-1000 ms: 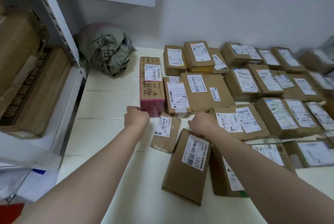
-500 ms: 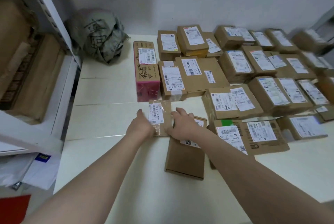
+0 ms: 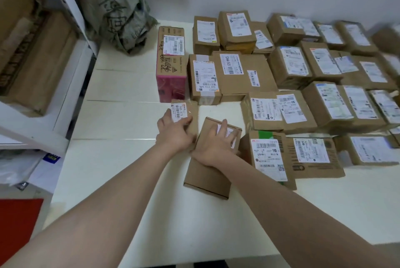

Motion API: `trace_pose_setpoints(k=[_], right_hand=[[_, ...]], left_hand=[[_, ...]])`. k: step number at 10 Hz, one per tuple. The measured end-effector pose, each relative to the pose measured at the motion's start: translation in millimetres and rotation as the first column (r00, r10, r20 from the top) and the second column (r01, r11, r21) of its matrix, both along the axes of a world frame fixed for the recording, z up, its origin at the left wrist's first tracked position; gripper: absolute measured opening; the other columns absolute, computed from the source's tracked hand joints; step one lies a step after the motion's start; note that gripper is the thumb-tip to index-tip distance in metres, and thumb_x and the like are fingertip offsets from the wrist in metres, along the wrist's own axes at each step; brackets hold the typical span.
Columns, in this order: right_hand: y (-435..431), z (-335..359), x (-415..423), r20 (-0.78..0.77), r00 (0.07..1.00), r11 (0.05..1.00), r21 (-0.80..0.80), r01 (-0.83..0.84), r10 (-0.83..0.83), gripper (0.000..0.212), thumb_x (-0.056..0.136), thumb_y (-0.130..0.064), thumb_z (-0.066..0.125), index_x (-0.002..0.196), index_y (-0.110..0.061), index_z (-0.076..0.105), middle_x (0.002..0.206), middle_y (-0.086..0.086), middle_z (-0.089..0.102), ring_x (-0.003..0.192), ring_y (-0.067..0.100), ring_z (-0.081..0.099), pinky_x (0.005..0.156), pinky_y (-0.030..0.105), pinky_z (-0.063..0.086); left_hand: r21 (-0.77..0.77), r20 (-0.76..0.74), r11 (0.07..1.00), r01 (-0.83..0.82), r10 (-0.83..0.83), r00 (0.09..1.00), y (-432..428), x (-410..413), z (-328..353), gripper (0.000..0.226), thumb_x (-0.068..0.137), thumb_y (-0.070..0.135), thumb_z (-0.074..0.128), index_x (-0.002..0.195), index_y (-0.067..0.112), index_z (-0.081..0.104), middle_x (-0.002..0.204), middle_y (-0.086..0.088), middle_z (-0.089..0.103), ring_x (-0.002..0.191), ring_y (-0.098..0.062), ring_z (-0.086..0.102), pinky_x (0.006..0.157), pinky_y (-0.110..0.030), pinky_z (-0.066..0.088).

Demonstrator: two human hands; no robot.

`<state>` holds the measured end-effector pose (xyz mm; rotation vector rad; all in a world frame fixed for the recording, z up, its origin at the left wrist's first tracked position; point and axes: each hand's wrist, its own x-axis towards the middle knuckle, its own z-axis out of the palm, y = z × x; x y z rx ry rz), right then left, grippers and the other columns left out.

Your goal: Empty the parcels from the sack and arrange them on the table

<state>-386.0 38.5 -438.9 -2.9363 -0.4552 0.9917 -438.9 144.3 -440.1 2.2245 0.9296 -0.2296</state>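
Right hand (image 3: 216,141) has shifted off the small brown white-labelled parcel (image 3: 189,112) onto the flat brown cardboard box (image 3: 205,172), fingers spread flat. Left hand (image 3: 173,132) grips that parcel, thumb over its label. Hands side by side on the white counter (image 3: 129,181); crumpled grey-green sack (image 3: 121,16) far back-left.

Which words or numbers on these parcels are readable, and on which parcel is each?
"12N44 5525": label of the wide flat box.
"500 E72 048": label of the taped box.
"500 E72": small parcel, rest hidden.
"110": front box.
Other labels, sack writing: too blurred.
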Motion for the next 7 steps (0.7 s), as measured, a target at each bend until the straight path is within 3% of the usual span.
trace_pose_setpoints(k=[1,2,3,4,5,7], right_hand=[[-2.8,-4.4,5.4,0.061,0.997,0.995,0.079,-0.053,0.048,0.112,0.073,-0.052,0.070,0.154,-0.022,-0.002,0.158,0.000,-0.027,0.147,0.030,-0.021,0.109,0.067,0.010],[-6.1,-13.8,16.9,0.120,0.988,0.979,0.166,-0.118,0.099,0.107,0.071,-0.052,0.072,0.153,-0.027,0.007,0.159,0.001,-0.022,0.148,0.024,-0.019,0.111,0.065,-0.003],[-12.7,-15.7,22.8,0.130,0.985,0.966,0.216,-0.142,0.116,0.102,0.072,-0.049,0.072,0.152,-0.030,0.013,0.161,0.000,-0.014,0.148,0.021,-0.017,0.114,0.061,-0.009],[-18.7,-12.7,26.9,0.094,0.982,0.960,0.216,-0.180,0.163,0.100,0.074,-0.049,0.072,0.152,-0.030,0.013,0.161,0.000,-0.014,0.148,0.020,-0.018,0.115,0.059,-0.010],[-25.0,-1.2,32.3,0.035,0.978,0.952,0.228,-0.206,0.204,0.092,0.079,-0.047,0.069,0.153,-0.028,0.016,0.162,0.001,-0.013,0.149,0.021,-0.017,0.119,0.051,-0.008],[-42.9,21.8,43.1,0.026,0.970,0.909,0.343,-0.235,0.241,0.072,0.090,-0.040,0.061,0.151,-0.021,0.029,0.162,0.005,0.004,0.149,0.025,-0.003,0.120,0.037,0.014]], left_hand=[[0.032,-0.004,0.996,-0.085,0.085,0.996,-3.3,-5.4,-3.6,0.051,0.090,0.030,0.060,0.137,0.044,0.049,0.158,-0.009,0.014,0.144,-0.030,0.011,0.112,-0.045,0.032],[-0.013,-0.003,0.987,-0.158,0.157,0.988,-7.2,-11.4,-10.1,0.046,0.088,0.030,0.060,0.132,0.043,0.051,0.139,-0.011,0.040,0.125,-0.033,0.046,0.100,-0.041,0.043],[-0.061,-0.003,0.979,-0.194,0.194,0.981,-17.8,-16.0,-12.3,0.044,0.086,0.031,0.063,0.127,0.042,0.052,0.126,-0.011,0.045,0.110,-0.033,0.056,0.093,-0.038,0.046],[-0.089,0.002,0.966,-0.242,0.243,0.970,-21.8,-17.2,-15.8,0.044,0.084,0.027,0.061,0.124,0.043,0.052,0.122,-0.010,0.043,0.107,-0.033,0.056,0.091,-0.037,0.048],[-0.130,0.007,0.949,-0.287,0.290,0.957,-22.0,-17.0,-14.1,0.043,0.083,0.024,0.054,0.121,0.044,0.054,0.124,-0.009,0.047,0.116,-0.029,0.049,0.089,-0.034,0.047],[0.031,0.004,0.946,-0.324,0.324,0.946,-30.3,-15.2,11.2,0.049,0.090,0.026,0.056,0.138,0.030,0.049,0.143,-0.012,0.031,0.133,-0.034,0.029,0.102,-0.042,0.039]])
